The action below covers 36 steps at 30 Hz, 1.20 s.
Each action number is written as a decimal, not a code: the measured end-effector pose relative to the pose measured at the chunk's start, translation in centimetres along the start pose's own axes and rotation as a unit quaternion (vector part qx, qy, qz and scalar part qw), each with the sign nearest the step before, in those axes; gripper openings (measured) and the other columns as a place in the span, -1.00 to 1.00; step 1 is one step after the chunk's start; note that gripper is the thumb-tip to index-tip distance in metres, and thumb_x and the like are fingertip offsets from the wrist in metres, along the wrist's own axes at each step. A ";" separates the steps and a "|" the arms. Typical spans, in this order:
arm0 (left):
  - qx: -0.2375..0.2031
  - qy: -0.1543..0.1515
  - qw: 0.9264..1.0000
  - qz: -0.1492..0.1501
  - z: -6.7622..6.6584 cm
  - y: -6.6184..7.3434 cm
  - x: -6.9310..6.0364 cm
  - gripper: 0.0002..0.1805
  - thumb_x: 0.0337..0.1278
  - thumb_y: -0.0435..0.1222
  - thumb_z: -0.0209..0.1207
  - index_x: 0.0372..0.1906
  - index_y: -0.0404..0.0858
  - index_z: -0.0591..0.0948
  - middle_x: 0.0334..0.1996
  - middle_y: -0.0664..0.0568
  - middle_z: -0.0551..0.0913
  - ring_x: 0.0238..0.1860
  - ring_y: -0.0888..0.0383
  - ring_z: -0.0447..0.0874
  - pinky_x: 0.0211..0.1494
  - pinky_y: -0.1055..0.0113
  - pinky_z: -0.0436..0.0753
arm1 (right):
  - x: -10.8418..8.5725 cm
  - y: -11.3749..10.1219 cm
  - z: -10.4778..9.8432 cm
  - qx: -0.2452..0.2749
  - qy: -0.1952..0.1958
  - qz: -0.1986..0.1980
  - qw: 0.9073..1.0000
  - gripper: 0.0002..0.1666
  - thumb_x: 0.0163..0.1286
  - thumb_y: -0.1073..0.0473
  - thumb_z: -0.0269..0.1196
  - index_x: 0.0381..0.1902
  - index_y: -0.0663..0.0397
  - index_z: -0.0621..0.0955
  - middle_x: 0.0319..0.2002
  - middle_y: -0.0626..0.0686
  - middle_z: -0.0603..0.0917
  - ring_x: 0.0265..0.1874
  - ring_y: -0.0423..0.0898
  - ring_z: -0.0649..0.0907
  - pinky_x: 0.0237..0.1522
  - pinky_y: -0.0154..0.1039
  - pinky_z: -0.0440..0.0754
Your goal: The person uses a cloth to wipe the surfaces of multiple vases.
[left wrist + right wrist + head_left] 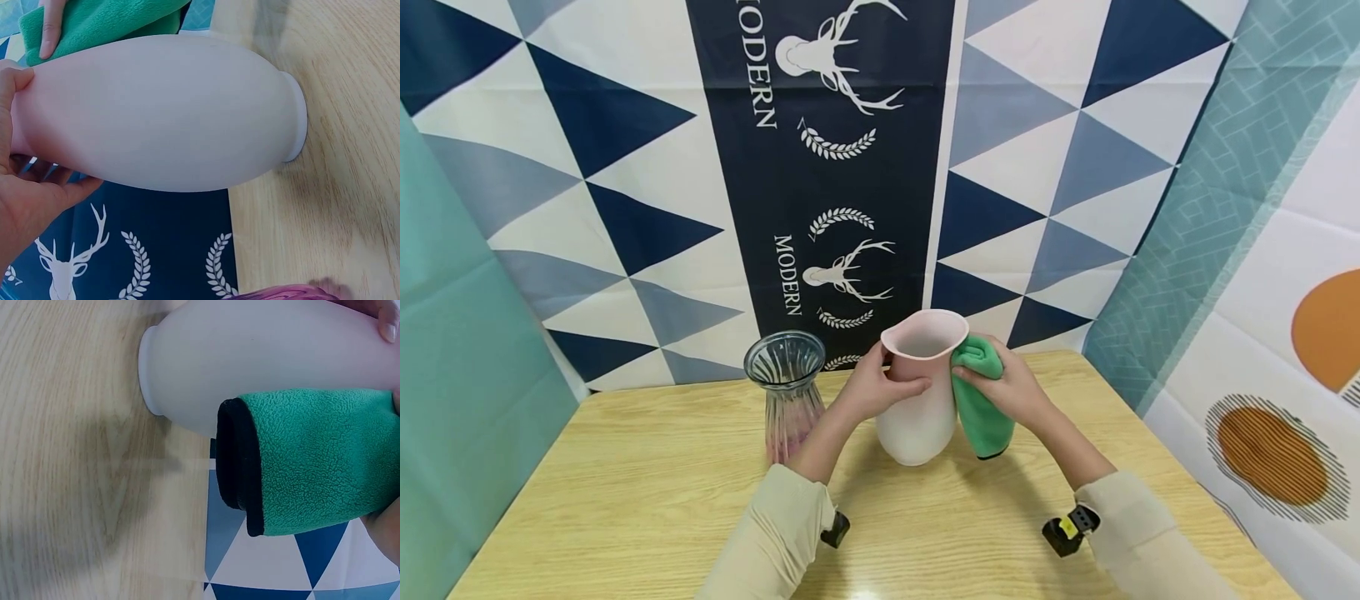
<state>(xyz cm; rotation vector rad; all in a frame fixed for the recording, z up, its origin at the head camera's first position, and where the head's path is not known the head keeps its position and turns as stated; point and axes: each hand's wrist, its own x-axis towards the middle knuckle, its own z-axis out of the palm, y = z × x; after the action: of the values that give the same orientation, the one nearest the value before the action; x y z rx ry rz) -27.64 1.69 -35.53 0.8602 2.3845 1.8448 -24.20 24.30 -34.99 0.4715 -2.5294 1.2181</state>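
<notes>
A vase point(917, 417), white below and pink toward its wavy rim, is upright in front of me. My left hand point(872, 385) grips its neck, thumb across the front and fingers round the far side. In my right hand point(1011, 390) is a folded green cloth point(983, 417) with a black edge, held against the vase's right side near the rim. The left wrist view shows the vase's pale foot point(297, 117) at the wooden table; I cannot tell whether it touches. Part of the right hand is hidden by the cloth.
A ribbed glass vase point(786, 367), bluish above and pinkish below, stands left of the white one, partly behind my left forearm. The wooden table point(647, 492) ends at a patterned wall covering point(850, 183). Teal panels point(467, 358) stand to the left.
</notes>
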 end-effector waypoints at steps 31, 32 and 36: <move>0.001 0.000 1.000 0.014 0.2 0.5 -0.1 -0.20 -0.07 -0.31 0.36 0.31 -0.20 0.23 0.19 -0.10 0.42 0.14 0.00 0.46 0.19 0.09 0.50 | -1.9 4.2 1.4 -0.004 -0.063 0.026 0.998 -0.33 0.27 -0.01 0.26 0.29 0.02 0.35 0.18 0.16 0.51 0.14 0.14 0.52 0.07 0.08 0.54; 0.002 0.002 1.000 0.014 0.3 0.5 -0.2 -0.19 -0.07 -0.30 0.36 0.32 -0.19 0.22 0.19 -0.09 0.41 0.14 0.01 0.45 0.18 0.10 0.51 | -2.0 4.2 1.5 -0.006 -0.064 0.031 0.997 -0.33 0.26 -0.02 0.26 0.29 0.00 0.35 0.18 0.16 0.51 0.14 0.15 0.52 0.07 0.09 0.53; 0.008 0.013 1.000 0.006 0.4 0.5 -0.4 -0.14 -0.10 -0.22 0.40 0.33 -0.13 0.20 0.18 -0.02 0.41 0.12 0.05 0.45 0.15 0.12 0.53 | -2.3 4.7 1.8 -0.026 -0.068 0.033 0.997 -0.34 0.25 -0.02 0.27 0.28 -0.02 0.36 0.16 0.15 0.53 0.14 0.16 0.52 0.09 0.12 0.51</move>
<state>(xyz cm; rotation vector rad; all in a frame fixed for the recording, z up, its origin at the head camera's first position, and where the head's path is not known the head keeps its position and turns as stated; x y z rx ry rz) -26.98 2.00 -35.31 0.8576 2.4181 1.8560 -24.32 26.06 -40.24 0.4775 -2.7031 1.1761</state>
